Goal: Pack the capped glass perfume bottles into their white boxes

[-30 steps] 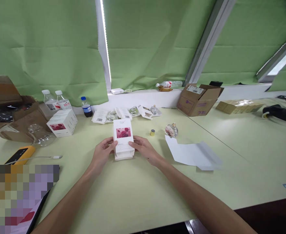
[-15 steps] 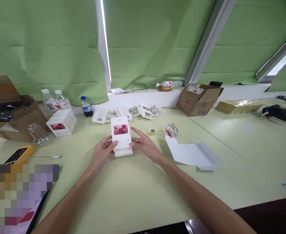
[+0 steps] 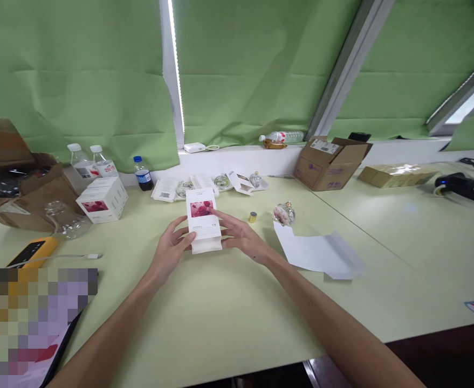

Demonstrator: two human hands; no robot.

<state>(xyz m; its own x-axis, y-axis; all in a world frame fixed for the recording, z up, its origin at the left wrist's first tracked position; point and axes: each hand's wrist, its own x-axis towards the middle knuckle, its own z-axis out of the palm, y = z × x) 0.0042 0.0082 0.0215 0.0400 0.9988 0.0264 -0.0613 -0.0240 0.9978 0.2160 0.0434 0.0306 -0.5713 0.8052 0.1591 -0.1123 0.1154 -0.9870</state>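
Note:
A white paper box [image 3: 204, 229] with a red rose picture is held up between my hands, its flap nearest me folded outward. My left hand [image 3: 172, 245] grips its left edge, thumb on the printed front and fingers behind. Along the right edge lies my right hand [image 3: 242, 237], fingers bent against the side and index finger near the picture. To the right are a small gold cap [image 3: 253, 217] and a round glass bottle [image 3: 284, 213] with a floral front. An unfolded white card sheet [image 3: 317, 253] lies nearer to me.
At the left stand stacked white rose boxes [image 3: 103, 200], a clear plastic jar [image 3: 67, 221] and a blue-capped bottle [image 3: 143, 175]. Opened packages with glass bottles [image 3: 222, 182] line the back. A cardboard carton [image 3: 328, 164] and gold boxes [image 3: 394, 176] are at right; a pixelated screen [image 3: 38, 328] sits front left.
The box has shifted slightly right and up in the view. My right thumb has come off its front, and the right index finger has moved in to the picture's edge.

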